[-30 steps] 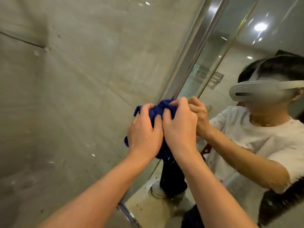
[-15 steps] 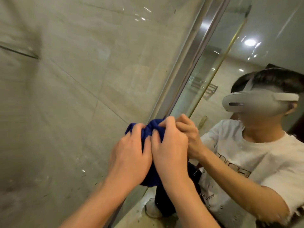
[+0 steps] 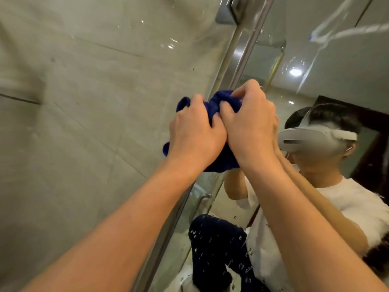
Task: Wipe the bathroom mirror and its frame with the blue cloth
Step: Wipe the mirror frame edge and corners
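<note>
Wiping the frame [image 3: 228, 66] is the step in hand: both hands work the blue cloth [image 3: 214, 102] against the metal strip at the mirror's left edge, where it meets the tiled wall [image 3: 94, 102].

Cloth is bunched into a wad, not flat. It sits on the frame strip, about mid-height in view, with folds sticking out above and to the left of the hands and a lobe hanging below the wrists.

Left hand [image 3: 194, 133]: fingers curled tight into the cloth, knuckles up, gripping the left half of the wad. Right hand [image 3: 251, 125]: fingers curled over the top right of the wad, pinching a fold near the mirror [image 3: 336, 60] glass. Both closed on the cloth, pressed together side by side. Neither hand is free.

Judgement: frame pass looks partway. Strip above the hands runs on up to a metal bracket [image 3: 228, 11] and looks unwiped; glass carries droplets and a smear top right.

Next move calls for sliding the wad along the strip with steady pressure, both grips kept. For the glass, cloth probably needs opening out flatter for more contact. Risk: a bunched wad skips the corner between frame and glass.
</note>
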